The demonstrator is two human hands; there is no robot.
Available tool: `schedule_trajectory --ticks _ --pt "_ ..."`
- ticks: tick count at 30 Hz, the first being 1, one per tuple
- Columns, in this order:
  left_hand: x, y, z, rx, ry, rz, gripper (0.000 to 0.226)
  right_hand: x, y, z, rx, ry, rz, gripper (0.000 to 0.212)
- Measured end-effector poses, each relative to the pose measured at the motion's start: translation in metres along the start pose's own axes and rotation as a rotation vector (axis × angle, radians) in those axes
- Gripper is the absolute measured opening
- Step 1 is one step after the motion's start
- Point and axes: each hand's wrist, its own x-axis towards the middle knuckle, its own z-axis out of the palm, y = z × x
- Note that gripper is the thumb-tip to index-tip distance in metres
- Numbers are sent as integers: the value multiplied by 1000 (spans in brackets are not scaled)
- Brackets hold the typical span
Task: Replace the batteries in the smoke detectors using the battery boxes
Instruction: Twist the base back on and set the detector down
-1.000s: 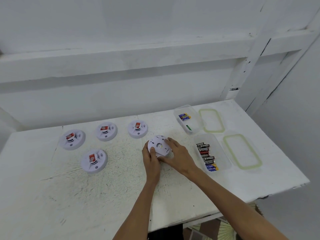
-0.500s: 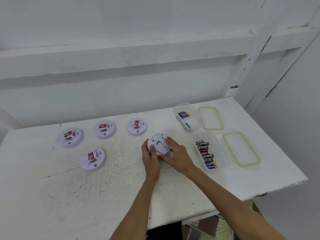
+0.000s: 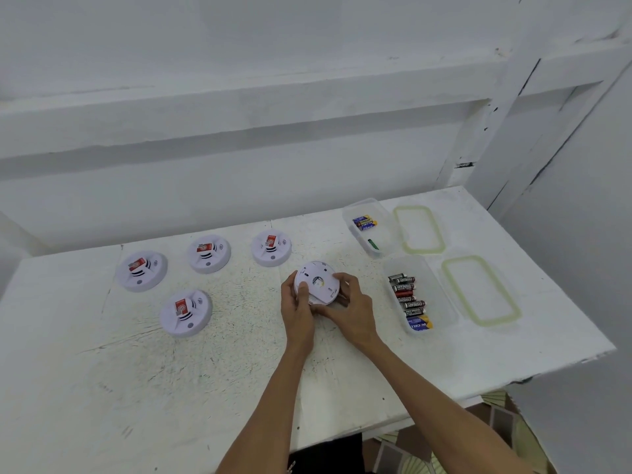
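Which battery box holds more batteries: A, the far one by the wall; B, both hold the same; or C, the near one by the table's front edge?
C: the near battery box holds a long row of batteries, while the far battery box holds only a few.

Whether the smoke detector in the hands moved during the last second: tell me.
No. The held smoke detector sits just as far from the nearest detector and the near battery box as before.

Plain whitewashed workroom or storeroom corner; exact kind not discernible. Marked by rough white wall (image 3: 239,46), painted timber post (image 3: 489,124), scuffed white table (image 3: 102,388); patterned floor tiles (image 3: 506,422) below.
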Motion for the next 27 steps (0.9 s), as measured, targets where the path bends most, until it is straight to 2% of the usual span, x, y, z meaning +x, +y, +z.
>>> schedule_trajectory --ticks 17,27 --pt "3 3 1 -78 21 -66 29 3 4 1 78 46 24 81" --pt "0 9 -4 -302 -64 -180 43 0 1 2 19 11 -65 80"
